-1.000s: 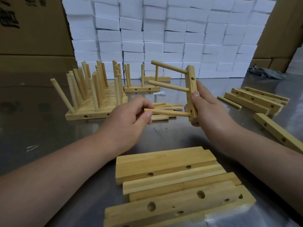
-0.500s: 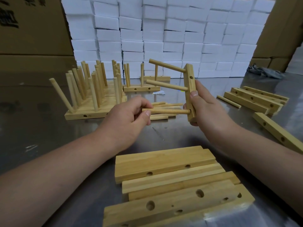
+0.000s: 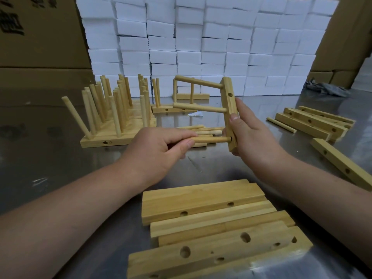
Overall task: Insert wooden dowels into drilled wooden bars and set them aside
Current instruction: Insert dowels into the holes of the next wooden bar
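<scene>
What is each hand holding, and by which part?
The right hand grips the upright light wooden drilled bar around its lower half. The left hand pinches the lowest round wooden dowel by its free end, the other end at the bottom hole.

Illegible cropped print [image 3: 11, 25] on carton [image 3: 46, 49]

steel table [image 3: 50, 168]: drilled bars [image 3: 201, 200] front, doweled bars [image 3: 112, 138] left, loose dowels [image 3: 207, 129] centre.

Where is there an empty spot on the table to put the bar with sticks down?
Bare table lies left of the left hand, in front of the finished racks. Another gap sits between the held bar and the drilled bars at right. Near the loose dowels and front stack it's crowded.
</scene>
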Demonstrator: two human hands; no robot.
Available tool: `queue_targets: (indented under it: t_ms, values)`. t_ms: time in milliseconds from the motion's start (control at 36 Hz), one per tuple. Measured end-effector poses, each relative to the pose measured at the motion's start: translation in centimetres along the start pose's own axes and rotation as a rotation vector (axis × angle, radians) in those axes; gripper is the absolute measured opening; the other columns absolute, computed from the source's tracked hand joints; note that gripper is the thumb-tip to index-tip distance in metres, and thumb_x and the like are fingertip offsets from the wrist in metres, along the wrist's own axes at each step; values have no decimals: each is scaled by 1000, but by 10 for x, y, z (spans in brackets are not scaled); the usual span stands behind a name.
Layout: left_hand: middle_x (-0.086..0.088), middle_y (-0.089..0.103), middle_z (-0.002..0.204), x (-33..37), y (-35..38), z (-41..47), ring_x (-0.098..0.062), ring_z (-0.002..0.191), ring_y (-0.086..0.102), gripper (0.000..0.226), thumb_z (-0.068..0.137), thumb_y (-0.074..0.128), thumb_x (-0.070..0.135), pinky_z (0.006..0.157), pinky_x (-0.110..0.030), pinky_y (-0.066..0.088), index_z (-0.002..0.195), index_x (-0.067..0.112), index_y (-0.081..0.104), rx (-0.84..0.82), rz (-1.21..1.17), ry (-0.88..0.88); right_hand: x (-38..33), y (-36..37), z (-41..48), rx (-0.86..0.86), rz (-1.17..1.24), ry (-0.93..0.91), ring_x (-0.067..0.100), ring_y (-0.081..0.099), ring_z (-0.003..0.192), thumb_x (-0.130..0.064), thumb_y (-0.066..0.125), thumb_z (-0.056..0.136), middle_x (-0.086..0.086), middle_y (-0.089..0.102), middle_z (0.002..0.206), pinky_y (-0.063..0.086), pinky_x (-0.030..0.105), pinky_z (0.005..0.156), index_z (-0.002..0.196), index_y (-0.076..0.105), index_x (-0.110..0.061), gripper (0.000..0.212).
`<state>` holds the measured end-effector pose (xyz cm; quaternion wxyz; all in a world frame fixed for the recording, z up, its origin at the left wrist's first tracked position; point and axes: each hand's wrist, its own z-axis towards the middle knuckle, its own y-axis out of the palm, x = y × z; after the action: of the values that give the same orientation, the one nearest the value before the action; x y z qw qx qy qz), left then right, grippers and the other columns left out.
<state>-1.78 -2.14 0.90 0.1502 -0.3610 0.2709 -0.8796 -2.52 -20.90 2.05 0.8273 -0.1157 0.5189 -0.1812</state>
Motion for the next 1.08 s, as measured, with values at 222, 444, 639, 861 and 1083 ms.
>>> queue_targets:
  t_ms: [222, 444, 639, 861, 1083]
  values:
    - [38, 57, 62, 1, -1, 2, 17, 75, 56, 28, 85, 60, 20, 67, 1, 38, 101, 44, 59, -13, 13, -11, -2, 1, -1, -1, 38, 9, -3, 49, 59, -30, 30, 101, -9, 52, 76, 42, 12, 51, 95, 29, -66, 36]
    - [28, 57, 79, 7, -5, 3, 10, 84, 55, 23, 85, 59, 26, 69, -5, 43, 106, 30, 68, -68, 112, -42, -5, 3, -4, 23, 6, 8, -1, 53, 68, -31, 30, 101, -11, 56, 78, 46, 15, 56, 93, 39, -64, 35]
    - [27, 49, 84, 17, -6, 6, 1, 82, 46, 35, 89, 47, 35, 71, -10, 36, 120, 26, 62, -136, 296, 118, -10, 5, -3, 66, 40, 19, -5, 44, 50, -27, 30, 101, -6, 50, 70, 36, 17, 54, 138, 39, -30, 38]
    - [1, 66, 79, 31, -13, 9, -15, 73, 55, 39, 85, 41, 35, 64, -29, 44, 107, 19, 69, -148, 382, 168, -19, 10, -7, 76, 144, -20, 5, 39, 52, -21, 30, 101, -9, 44, 62, 36, 17, 52, 97, 53, -22, 24]
    - [-1, 63, 70, 39, -13, 7, -9, 73, 51, 35, 89, 43, 39, 63, -38, 47, 93, 18, 70, -146, 237, 28, -21, 9, -8, 82, 170, -56, 3, 39, 53, -21, 30, 101, -16, 44, 56, 39, 24, 54, 82, 48, -25, 27]
